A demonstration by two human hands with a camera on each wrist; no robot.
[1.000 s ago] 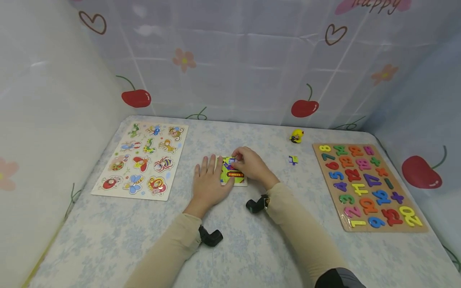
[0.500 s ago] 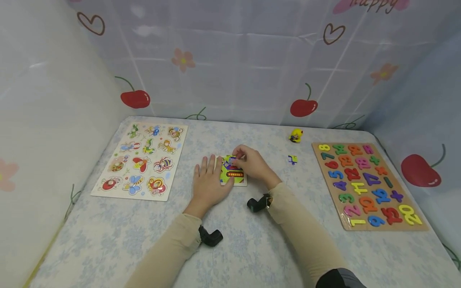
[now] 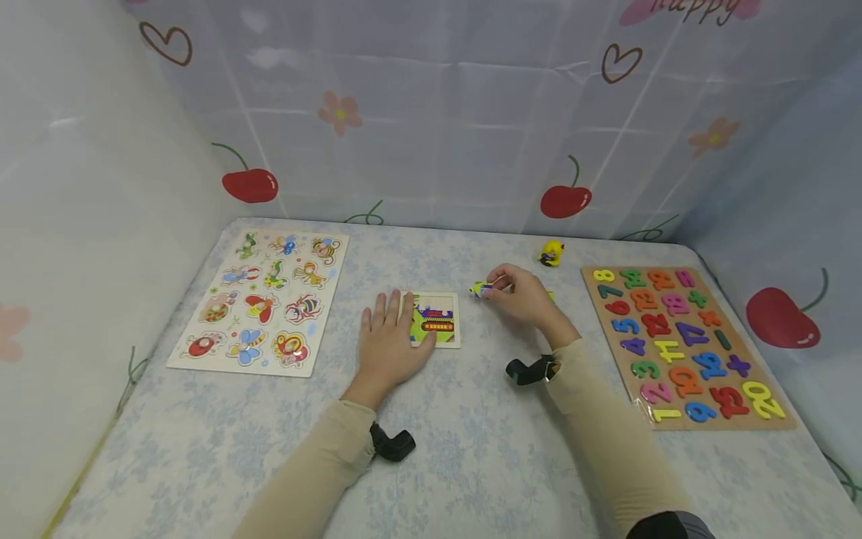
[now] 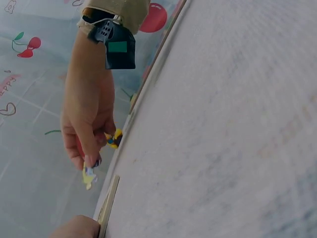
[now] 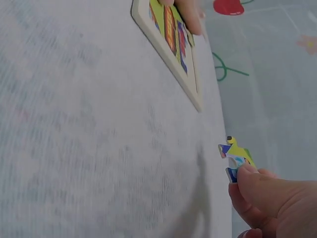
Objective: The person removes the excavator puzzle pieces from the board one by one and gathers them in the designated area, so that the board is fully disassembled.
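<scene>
My left hand [image 3: 393, 346] lies with straight fingers over the left side of a small framed jigsaw puzzle [image 3: 453, 339], holding it flat. A tracked vehicle picture shows in the frame, and its upper right corner is bare. Just right of the puzzle, my right hand [image 3: 524, 296] pinches a yellow, blue and white jigsaw piece [image 3: 480, 289] between thumb and fingers. In the right wrist view the jigsaw piece [image 5: 238, 152] is raised off the table, apart from the puzzle frame [image 5: 171, 62]. A second yellow-green piece [image 3: 551, 296] is mostly hidden behind the right hand.
An insect puzzle board [image 3: 259, 303] lies at the left. On the right is a brown board [image 3: 687, 348] with coloured numbers. A small yellow toy figure [image 3: 551, 253] stands near the table's back edge, before a patterned curtain [image 3: 431, 142].
The right hand has lifted the jigsaw piece out of the puzzle's upper right corner and carried it to the right. It now covers most of the loose piece. The left hand has stayed put.
</scene>
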